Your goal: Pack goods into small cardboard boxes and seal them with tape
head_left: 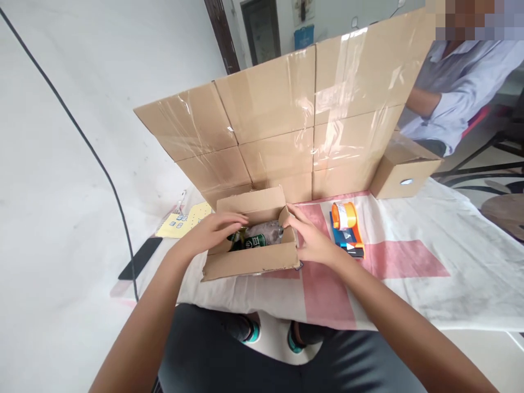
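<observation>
In front of me on the cloth stands a small open cardboard box [251, 263], its long flaps raised. Inside lies a clear plastic pack [266, 233] with greyish contents and a green label, next to dark and gold wrapping. My left hand [213, 233] is over the box's left end, fingers stretched out and reaching over the opening; its thumb side is partly hidden. At the right end, my right hand [311, 239] grips the box's side and corner, fingers behind the edge and thumb toward the front.
A tall taped cardboard panel [274, 147] stands behind the box. To the right are an orange tape dispenser [344, 216], blue and black items [346, 240] and a closed carton [403, 169]. A yellow sheet [188, 221] and a black phone-like slab [140, 258] lie left. A person [462, 93] is beyond the panel.
</observation>
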{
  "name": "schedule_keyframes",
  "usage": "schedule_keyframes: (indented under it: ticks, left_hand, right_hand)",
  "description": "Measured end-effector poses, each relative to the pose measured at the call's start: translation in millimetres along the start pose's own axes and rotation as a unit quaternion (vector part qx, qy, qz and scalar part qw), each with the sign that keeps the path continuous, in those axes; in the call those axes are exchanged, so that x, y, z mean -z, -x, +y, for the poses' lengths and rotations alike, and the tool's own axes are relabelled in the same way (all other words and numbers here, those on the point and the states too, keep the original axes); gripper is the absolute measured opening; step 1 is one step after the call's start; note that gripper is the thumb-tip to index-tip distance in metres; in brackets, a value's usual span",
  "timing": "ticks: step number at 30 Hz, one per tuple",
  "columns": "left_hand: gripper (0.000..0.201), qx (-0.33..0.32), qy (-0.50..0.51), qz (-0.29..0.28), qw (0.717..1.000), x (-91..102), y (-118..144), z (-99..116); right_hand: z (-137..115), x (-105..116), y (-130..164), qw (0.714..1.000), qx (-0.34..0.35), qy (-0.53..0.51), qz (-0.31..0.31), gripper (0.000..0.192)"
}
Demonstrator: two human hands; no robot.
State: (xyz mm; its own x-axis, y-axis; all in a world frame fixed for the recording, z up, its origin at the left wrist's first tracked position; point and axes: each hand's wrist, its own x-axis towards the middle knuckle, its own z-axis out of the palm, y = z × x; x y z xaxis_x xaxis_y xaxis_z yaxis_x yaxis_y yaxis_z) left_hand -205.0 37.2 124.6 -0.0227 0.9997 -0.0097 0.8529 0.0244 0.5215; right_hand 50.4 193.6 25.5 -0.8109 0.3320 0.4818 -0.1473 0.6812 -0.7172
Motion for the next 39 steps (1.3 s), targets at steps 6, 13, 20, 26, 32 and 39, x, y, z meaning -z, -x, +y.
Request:
schedule_keyframes:
  ticks: [6, 13, 20, 26, 32, 39]
  left_hand:
    - [0.108, 0.025, 0.093, 0.234, 0.968, -44.6, 72.4, -84.2]
    - [0.071, 0.020, 0.041, 0.270, 0.962, -78.7, 97.7, -84.4]
    - [0.056, 0.090, -0.019, 0.319, 0.943, -30.8, 31.4, -33.8]
    - [0.075, 0.093, -0.182, 0.202, 0.958, -18.8, -1.5, -5.0]
    - [0.054, 0.016, -0.205, 0.184, 0.961, -43.9, 30.8, 9.0]
    - [0.077, -0.074, -0.386, 0.256, 0.883, -80.4, 39.7, -2.6]
  right_hand:
    - [-0.3, -5.9, 0.4, 0.999, -0.022, -0.031, 0.018, 0.058]
    - [17.0, -14.9, 3.1, 0.990, -0.071, -0.122, 0.018, 0.132]
    - [26.9, -17.6, 1.8, 0.976, -0.090, -0.196, 0.016, 0.141]
    - [18.8, -1.9, 3.8, 0.989, -0.105, -0.101, -0.021, 0.125]
    - [13.8, 68.6, 22.1, 0.984, -0.082, 0.052, 0.149, 0.081]
    - [43.0, 120.2, 47.8, 0.881, -0.459, 0.085, 0.074, 0.065]
